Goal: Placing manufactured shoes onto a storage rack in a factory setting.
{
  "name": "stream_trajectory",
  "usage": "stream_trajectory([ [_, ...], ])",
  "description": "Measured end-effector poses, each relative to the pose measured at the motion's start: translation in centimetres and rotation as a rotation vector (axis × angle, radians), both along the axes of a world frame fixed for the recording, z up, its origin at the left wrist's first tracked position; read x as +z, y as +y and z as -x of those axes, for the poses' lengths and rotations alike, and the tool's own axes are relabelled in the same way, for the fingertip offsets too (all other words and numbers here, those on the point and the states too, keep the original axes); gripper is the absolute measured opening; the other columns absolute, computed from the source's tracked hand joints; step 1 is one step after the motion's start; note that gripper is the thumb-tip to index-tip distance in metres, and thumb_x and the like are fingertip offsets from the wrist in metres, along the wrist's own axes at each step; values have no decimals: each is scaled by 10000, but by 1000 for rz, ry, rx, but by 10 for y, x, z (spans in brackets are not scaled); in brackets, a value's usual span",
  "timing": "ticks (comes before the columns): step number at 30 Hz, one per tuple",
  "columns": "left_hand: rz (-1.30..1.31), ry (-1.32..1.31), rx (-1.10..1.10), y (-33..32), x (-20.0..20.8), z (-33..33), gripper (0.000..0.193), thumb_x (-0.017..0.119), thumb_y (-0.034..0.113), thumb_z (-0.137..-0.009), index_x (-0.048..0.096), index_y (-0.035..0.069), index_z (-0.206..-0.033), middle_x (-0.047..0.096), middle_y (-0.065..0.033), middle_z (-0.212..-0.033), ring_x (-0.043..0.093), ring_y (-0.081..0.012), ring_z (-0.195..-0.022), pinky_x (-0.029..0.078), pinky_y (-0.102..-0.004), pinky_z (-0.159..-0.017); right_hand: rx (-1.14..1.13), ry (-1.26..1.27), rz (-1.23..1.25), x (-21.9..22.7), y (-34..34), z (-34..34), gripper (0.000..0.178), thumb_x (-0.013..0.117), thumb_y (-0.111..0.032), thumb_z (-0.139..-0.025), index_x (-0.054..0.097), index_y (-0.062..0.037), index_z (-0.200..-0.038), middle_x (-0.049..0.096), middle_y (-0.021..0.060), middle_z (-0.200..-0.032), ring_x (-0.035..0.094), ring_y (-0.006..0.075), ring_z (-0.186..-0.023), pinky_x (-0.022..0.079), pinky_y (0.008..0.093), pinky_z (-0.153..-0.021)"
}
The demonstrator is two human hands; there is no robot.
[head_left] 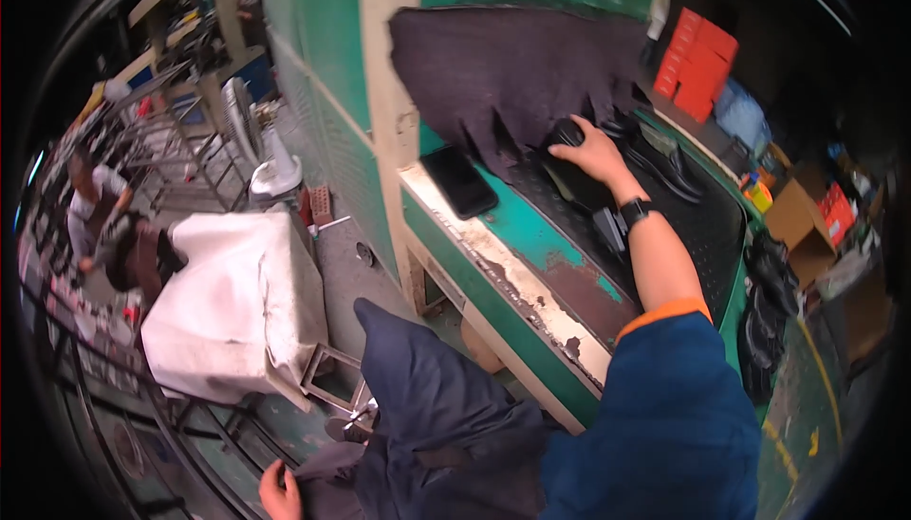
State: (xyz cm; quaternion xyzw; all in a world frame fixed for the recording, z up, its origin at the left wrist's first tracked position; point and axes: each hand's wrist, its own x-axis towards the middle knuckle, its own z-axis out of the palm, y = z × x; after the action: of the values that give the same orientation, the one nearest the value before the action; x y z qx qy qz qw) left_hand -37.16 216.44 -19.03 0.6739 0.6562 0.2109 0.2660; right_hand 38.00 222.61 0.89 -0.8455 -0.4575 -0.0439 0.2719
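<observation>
1. The shoe (567, 132) is over the tabletop (714, 235), by the curtain (522, 65), our right hand (598, 156) curled round it.
2. A loose grip could let it snag there.
3. Our left hand (280, 495) hangs low; we cannot tell its grip.

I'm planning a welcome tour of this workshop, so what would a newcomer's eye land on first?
Probably the dark, ragged-edged curtain hanging at upper centre against the green machine, with the right hand on what looks like a black shoe at its lower edge. Next, perhaps, the bulky white cover at left and the bright red-orange boxes at upper right.
</observation>
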Motion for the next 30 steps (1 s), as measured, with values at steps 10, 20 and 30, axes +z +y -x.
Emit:
stream_trajectory([
  [10, -328, -616, -574, 32, 104, -111, 553, 669, 138, -842, 529, 35, -1367, 509, -162, -1432, 487, -302, -1324, 407, -392, -1063, 634, 438, -449, 134, -49, 115, 589, 613, -306, -930, 463, -24, -1424, 530, 117, -1397, 508, 213, -1274, 367, 314, -1088],
  [20, 498, -1787, -363, -15, 74, -166, 1029, 661, 298, -891, -105, 204, -1572, 135, -181, -1611, 306, -304, -1439, 279, -401, -1163, 1116, 958, -173, -36, 33, 367, 417, 526, -319, -955, 646, 30, -1147, 674, 136, -1135, 634, 200, -1005, 469, 327, -960],
  [30, 1063, -2189, 384, -49, -45, -135, 448, 465, 328, -972, 613, -22, -1209, 699, -180, -1098, 697, -285, -926, 578, -403, -837, 199, 2050, 511, -303, 51, 404, 321, 531, -277, -924, 638, 25, -910, 706, 164, -848, 693, 288, -743, 590, 421, -743],
])
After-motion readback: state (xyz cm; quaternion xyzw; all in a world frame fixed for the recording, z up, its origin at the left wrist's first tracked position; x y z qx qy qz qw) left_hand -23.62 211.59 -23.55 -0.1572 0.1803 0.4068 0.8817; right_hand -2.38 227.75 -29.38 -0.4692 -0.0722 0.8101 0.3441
